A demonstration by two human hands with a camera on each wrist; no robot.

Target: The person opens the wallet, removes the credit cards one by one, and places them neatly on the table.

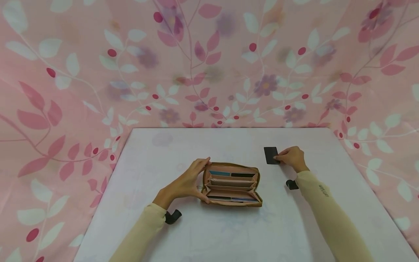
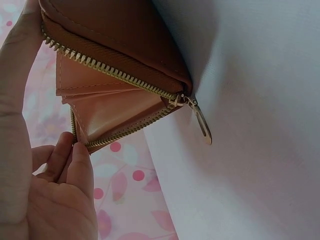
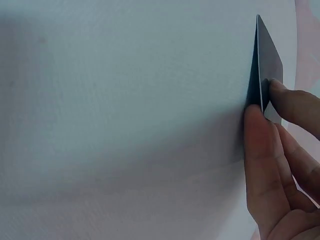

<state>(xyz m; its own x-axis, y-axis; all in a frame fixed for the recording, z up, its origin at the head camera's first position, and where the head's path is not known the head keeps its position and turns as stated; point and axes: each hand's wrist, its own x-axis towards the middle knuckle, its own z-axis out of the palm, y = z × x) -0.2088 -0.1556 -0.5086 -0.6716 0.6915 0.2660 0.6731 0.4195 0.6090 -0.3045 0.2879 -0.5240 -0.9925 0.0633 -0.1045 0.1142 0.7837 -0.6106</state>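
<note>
A brown zip-around wallet (image 1: 230,183) stands spread open on the white table, its pleated pockets facing up. Cards (image 1: 220,173) in blue and black show in its slots. My left hand (image 1: 184,183) grips the wallet's left end, thumb at the near edge and fingers at the far edge. In the left wrist view the gold zipper pull (image 2: 203,125) hangs at the corner of the wallet. To the right, my right hand (image 1: 292,158) pinches a black card (image 1: 270,155) by its edge between thumb and fingers. The right wrist view shows the card (image 3: 271,62) tilted edge-on beside the tabletop.
The white-covered table (image 1: 229,233) has its far edge against a pink curtain (image 1: 209,72) printed with leaves and flowers. Black wrist-worn devices (image 1: 173,217) sit at both cuffs, near the tabletop.
</note>
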